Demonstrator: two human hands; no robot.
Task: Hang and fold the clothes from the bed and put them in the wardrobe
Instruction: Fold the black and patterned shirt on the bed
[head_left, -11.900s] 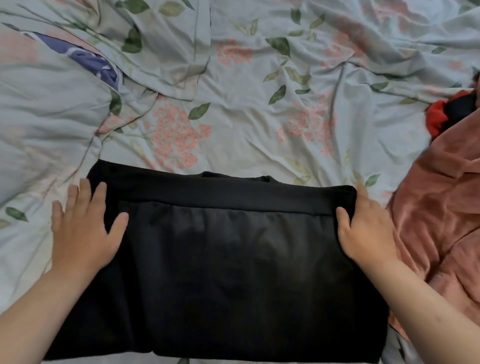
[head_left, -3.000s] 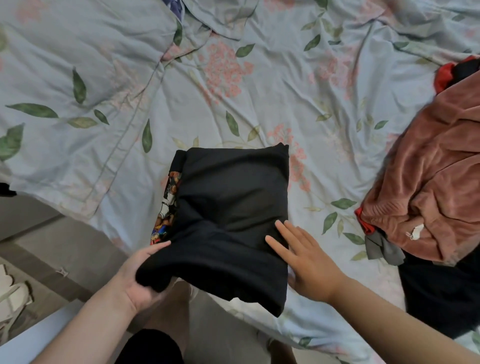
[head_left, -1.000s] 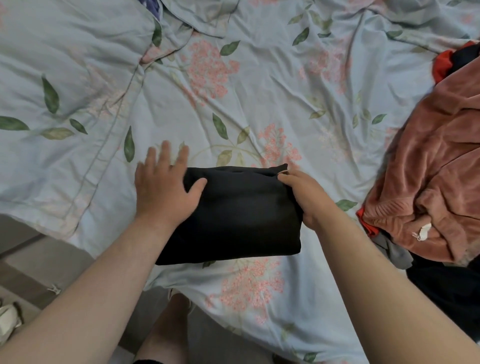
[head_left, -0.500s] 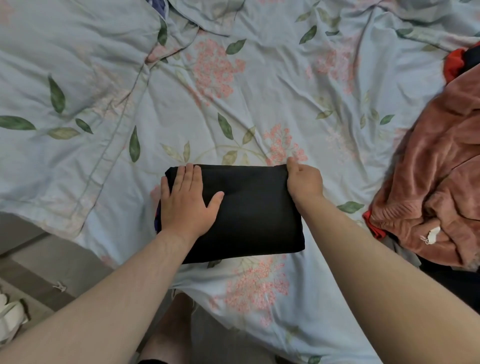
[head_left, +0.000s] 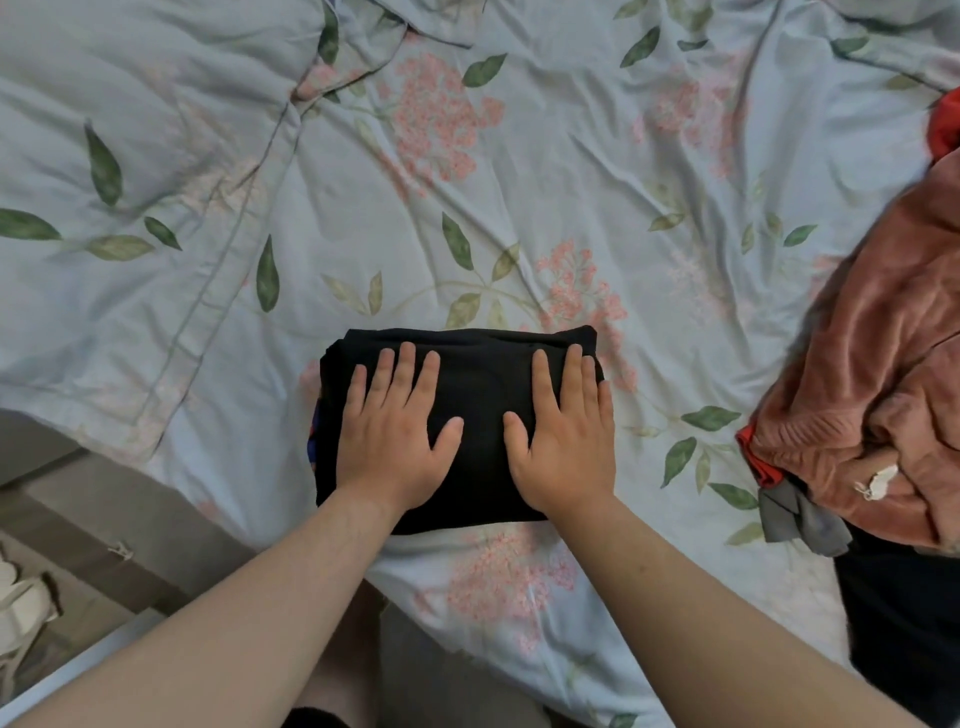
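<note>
A black garment (head_left: 480, 364), folded into a small rectangle, lies on the floral bed cover (head_left: 467, 182) near the bed's front edge. A bit of coloured print shows at its left side. My left hand (head_left: 397, 431) presses flat on the left half of it, fingers straight and spread. My right hand (head_left: 563, 436) presses flat on the right half in the same way. Neither hand grips the cloth.
A heap of unfolded clothes lies at the right: a rust-pink fleece garment (head_left: 883, 374) on top, red cloth (head_left: 945, 124) behind, grey cloth (head_left: 800, 519) and dark cloth (head_left: 904, 623) beneath. The floor (head_left: 104, 519) and a white shoe (head_left: 21, 603) show at lower left.
My right hand has let go of the garment's far right corner and now lies flat on top. My left hand stays flat on the left half. The garment went from a wide fold to this small rectangle.
</note>
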